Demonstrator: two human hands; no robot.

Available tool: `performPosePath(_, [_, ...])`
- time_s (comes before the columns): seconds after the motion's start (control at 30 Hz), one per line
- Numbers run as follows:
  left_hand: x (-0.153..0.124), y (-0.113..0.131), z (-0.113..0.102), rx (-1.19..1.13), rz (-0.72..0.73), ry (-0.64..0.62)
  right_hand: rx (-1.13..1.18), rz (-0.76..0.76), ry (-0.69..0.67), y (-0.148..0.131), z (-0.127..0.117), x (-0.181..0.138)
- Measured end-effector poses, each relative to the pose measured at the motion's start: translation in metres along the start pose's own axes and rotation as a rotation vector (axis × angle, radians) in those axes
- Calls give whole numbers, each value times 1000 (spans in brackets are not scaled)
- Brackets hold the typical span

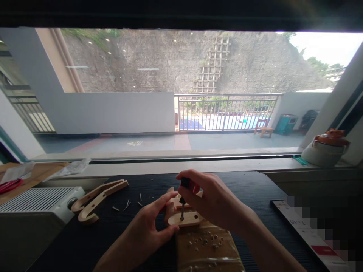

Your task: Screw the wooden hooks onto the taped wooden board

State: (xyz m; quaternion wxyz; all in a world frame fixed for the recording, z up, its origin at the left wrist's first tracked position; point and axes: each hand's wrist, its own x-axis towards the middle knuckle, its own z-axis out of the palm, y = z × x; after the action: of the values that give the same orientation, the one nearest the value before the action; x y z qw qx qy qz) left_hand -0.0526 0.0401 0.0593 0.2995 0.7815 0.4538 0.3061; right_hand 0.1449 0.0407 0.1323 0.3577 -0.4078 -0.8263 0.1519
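My right hand point(195, 189) is closed around the dark handle of a screwdriver point(185, 183), which stands nearly upright. The tip of its shaft meets a hole in a pale wooden piece point(187, 220) with a rounded end and a second dark hole. My left hand point(154, 217) grips that wooden work at its left end, thumb at the front and fingers behind. More wooden parts show just behind the piece, partly hidden by my hands. The work rests at the far end of a brown, tape-wrapped block point(210, 257), on which several small metal fittings point(208, 240) lie scattered.
Two curved wooden pieces point(98, 200) lie left on the black table point(147, 249), near several loose screws point(126, 204). A flat device showing a timer point(302, 223) is at right. A white radiator point(42, 204) stands left; a pot point(326, 149) sits on the windowsill.
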Motion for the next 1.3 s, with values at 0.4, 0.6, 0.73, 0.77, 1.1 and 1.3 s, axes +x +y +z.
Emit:
performPosePath(0.4, [5, 2, 12, -16, 13, -30, 36, -27, -11, 2, 2, -2])
performPosePath(0.6, [5, 0, 13, 1, 24, -18, 42, -10, 16, 6, 5, -1])
performPosePath(0.73, [5, 0, 13, 2, 18, -14, 85, -68, -18, 5, 0, -1])
performPosePath(0.77, [5, -1, 14, 1, 19, -15, 78, -66, -7, 6, 0, 0])
performPosePath(1.1, [4, -1, 14, -20, 21, -12, 6, -41, 45, 11, 6, 2])
performPosePath(1.3, [5, 2, 13, -4, 17, -20, -116, -101, 67, 7, 8, 1])
